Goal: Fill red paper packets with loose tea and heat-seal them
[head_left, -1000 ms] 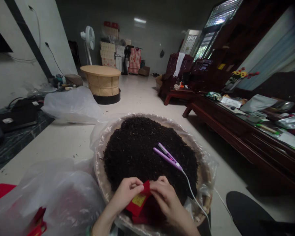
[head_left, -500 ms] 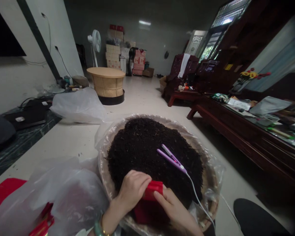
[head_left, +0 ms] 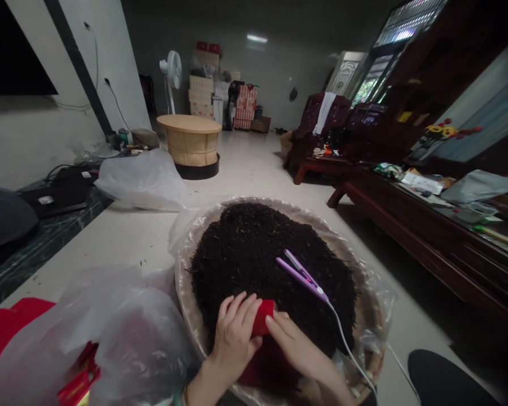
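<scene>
While the left hand (head_left: 235,338) and right hand (head_left: 298,352) clamp a red packet (head_left: 263,317) at six o'clock, the tea heap (head_left: 271,270) sits full (hair iron (head_left: 301,277) on top).

Two bare hands (head_left: 262,344) close on one red paper packet (head_left: 263,317) above one round woven bamboo tray (head_left: 185,293), which carries one heap of dark loose tea leaves (head_left: 241,259) and one lilac flat hair straightener (head_left: 302,276) trailing one white cord (head_left: 347,338). Nearby stand one white pedestal fan (head_left: 173,70), one round woven bamboo drum (head_left: 189,144), two carved dark-wood armchairs (head_left: 322,115) and one long dark-wood table (head_left: 410,239), with two crumpled clear plastic bags (head_left: 141,180) lying about.
</scene>
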### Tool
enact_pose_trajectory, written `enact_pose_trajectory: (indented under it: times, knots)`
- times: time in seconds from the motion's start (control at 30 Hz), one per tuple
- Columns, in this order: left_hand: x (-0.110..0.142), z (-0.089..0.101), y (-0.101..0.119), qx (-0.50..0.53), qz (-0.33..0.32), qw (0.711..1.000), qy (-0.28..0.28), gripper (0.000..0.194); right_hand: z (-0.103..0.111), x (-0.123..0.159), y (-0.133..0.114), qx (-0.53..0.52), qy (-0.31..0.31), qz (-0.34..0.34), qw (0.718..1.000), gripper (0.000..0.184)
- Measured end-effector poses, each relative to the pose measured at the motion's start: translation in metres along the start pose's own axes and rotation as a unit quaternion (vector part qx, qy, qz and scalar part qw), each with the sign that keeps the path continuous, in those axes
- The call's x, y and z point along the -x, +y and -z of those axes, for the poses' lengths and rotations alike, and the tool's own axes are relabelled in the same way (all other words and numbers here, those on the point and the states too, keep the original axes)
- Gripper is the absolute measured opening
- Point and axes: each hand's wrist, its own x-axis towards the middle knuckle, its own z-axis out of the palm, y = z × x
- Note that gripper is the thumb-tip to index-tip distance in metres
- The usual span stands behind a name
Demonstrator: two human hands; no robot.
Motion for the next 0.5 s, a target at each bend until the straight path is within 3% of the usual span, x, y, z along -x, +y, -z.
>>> enact_pose_trajectory:
  times: [0.13,0.23,0.33,0.4,0.5]
  knots:
    - [-0.004,0.003,-0.007,0.008,0.059,0.998,0.013,0.056,0.006,-0.009,-0.005,-0.051,0.014,0.083,0.995,0.054]
    - [-0.009,0.008,-0.020,0.024,0.129,0.990,0.056,0.054,0.013,-0.023,0.000,-0.085,0.120,0.118,0.982,0.048]
    - [-0.013,0.013,-0.038,0.050,0.204,0.970,0.121,0.046,0.013,-0.045,0.005,0.059,0.230,0.174,0.956,0.035]
    - [-0.015,0.017,-0.049,0.071,0.248,0.953,0.160,0.044,0.008,-0.062,0.001,0.199,0.212,0.213,0.933,0.039]
    - [-0.015,0.020,-0.060,0.107,0.292,0.930,0.195,0.046,-0.008,-0.091,-0.014,0.364,0.105,0.244,0.893,0.069]
